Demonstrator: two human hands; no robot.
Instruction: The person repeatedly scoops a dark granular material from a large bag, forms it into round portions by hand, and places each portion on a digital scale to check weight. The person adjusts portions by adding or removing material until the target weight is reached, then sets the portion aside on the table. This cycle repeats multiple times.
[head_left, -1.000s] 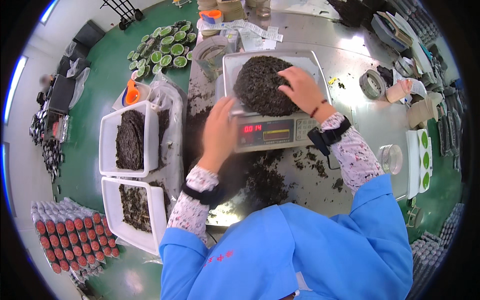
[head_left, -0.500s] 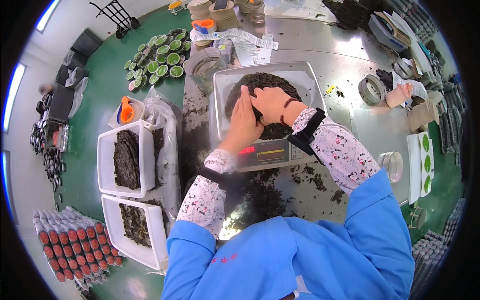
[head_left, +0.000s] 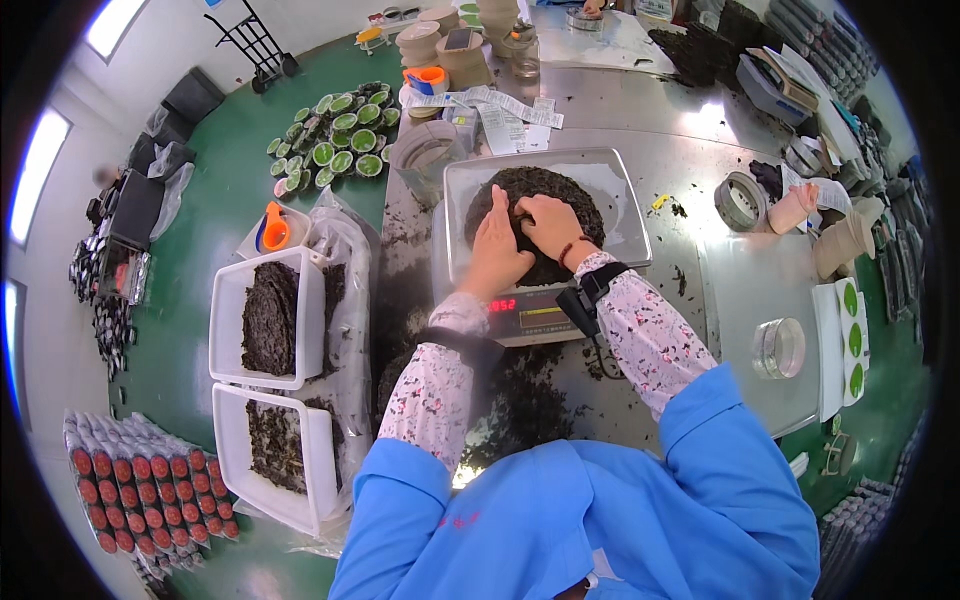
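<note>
Surface [head_left: 620, 110]: steel, dark crumbs [head_left: 530, 395] scattered
Scale [head_left: 540, 320]: carrying a tray [head_left: 627, 225]
Dark mass [head_left: 565, 200]: inside the tray
Hands: both on it, close together; left hand [head_left: 496, 255] straight-fingered; right hand [head_left: 553, 228] curled, its grip unclear

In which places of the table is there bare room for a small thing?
Two patches look nearly bare: the metal table beyond the scale, between the paper slips and the dark pile; and between the patterned right sleeve and the clear round dish. It is crowded left of the scale, by the clear container, and in front, where dark crumbs lie.
</note>
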